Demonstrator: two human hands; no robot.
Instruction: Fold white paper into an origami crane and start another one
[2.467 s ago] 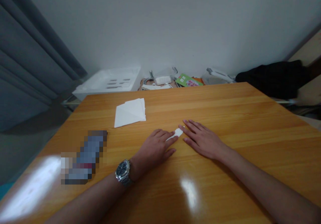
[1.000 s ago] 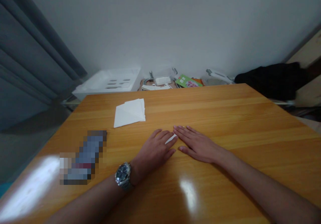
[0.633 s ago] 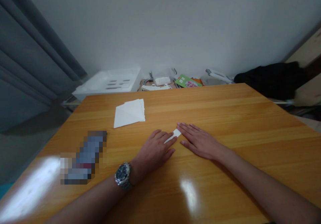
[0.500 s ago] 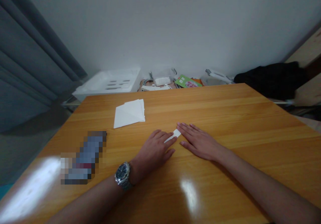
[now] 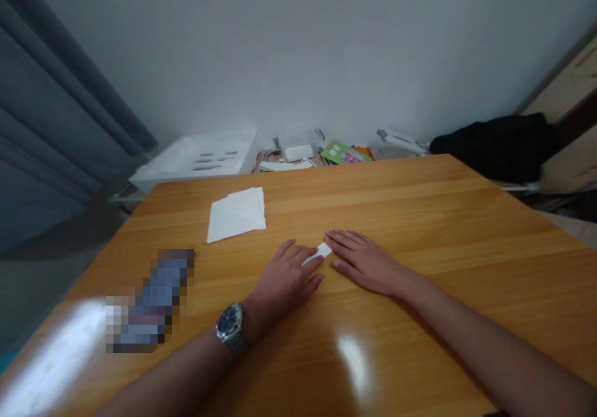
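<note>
A small strip of white paper (image 5: pixel 325 249) lies on the wooden table (image 5: pixel 401 205), partly covered from both sides by my fingers. My left hand (image 5: pixel 290 278), with a metal watch (image 5: pixel 230 323) at its wrist, rests over the strip's left end with its fingers stretched out. Lying flat, my right hand (image 5: pixel 364 259) presses its fingertips on the strip's right end, fingers extended. How much paper is under the hands cannot be seen. Farther back on the left are several white paper sheets (image 5: pixel 237 213), loosely stacked.
A pixelated dark flat object (image 5: pixel 156 299) lies at the table's left. Beyond the far edge are a white tray (image 5: pixel 200 152), a green booklet (image 5: pixel 344 153), a clear plastic box (image 5: pixel 298 137) and black cloth (image 5: pixel 494 146). A grey curtain (image 5: pixel 56 106) hangs at left.
The view has shifted slightly. Both hands stay on the paper strip with almost the same pose; the left fingers have moved only a little.
</note>
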